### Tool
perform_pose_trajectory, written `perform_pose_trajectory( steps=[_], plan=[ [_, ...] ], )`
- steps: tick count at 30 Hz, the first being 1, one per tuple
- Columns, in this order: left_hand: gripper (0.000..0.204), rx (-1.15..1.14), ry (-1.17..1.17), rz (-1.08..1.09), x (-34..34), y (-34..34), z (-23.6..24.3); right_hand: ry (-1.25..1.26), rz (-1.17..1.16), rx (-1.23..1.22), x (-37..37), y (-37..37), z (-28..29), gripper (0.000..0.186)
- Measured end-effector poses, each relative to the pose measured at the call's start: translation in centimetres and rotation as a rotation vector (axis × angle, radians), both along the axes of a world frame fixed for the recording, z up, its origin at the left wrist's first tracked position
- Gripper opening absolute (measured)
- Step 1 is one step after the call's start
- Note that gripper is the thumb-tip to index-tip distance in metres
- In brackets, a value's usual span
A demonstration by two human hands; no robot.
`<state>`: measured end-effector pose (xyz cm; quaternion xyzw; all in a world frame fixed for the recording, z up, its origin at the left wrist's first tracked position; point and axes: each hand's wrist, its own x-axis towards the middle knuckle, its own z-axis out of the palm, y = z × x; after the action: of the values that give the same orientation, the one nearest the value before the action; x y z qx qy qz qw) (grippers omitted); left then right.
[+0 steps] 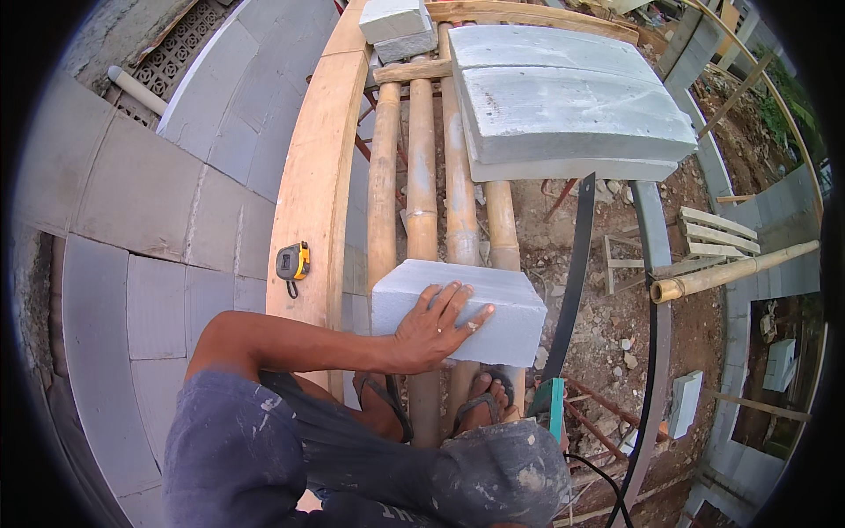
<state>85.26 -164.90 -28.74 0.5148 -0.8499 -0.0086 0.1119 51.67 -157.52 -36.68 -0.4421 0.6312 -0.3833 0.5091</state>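
The left hand, fingers spread, gripping nothing, rests on the near pale-grey rectangular masonry block, probably stiff, lightish and chip-prone, best held mid-sides, atop tan bamboo poles; the right hand is unseen.

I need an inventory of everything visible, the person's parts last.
block: 1, pale grey, centre
big blocks: 2+, whitish, upper right
small blocks: 2, whitish, top
long poles: 4, tan, centre
short pole: 1, tan, right
board: 1, light brown, left of long poles
tape measure: 1, yellow-black, on board
saw: 1, dark with teal handle, right of block
walls: several, grey, left and right
pipe: 1, white, upper left
slats: several, pale, right
rubble: uncountable, brown, right
sandals: 2, dark, lower centre
feet: 2, in sandals
left hand: 1, flat on block
right hand: not visible
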Motion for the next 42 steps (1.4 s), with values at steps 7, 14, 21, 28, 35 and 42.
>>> perform_pose_trajectory(
  steps=[7,14,21,28,35,42],
  plan=[
    [0.109,0.210,-0.043,-0.001,1.7,-4.6,2.4,0.238,-0.020,-0.539,8.0,-16.9,5.9,0.046],
    [0.108,0.211,-0.063,0.014,3.2,-8.2,2.5,0.505,-0.108,-0.536,20.2,-33.8,12.9,0.057],
    [0.105,0.247,0.067,0.003,2.8,-8.4,1.3,0.890,0.292,-0.724,28.2,-43.3,12.2,0.063],
    [0.103,0.277,0.119,-0.020,3.2,-8.3,0.7,1.107,0.750,-0.848,27.2,-49.2,7.6,0.057],
    [0.110,0.305,0.071,0.030,3.1,-8.5,1.5,0.900,1.003,-1.082,24.6,-41.0,14.8,0.049],
    [0.122,0.535,-0.047,0.109,1.6,-9.1,2.0,0.760,1.471,-0.044,6.4,-22.3,20.3,0.035]
  ],
)
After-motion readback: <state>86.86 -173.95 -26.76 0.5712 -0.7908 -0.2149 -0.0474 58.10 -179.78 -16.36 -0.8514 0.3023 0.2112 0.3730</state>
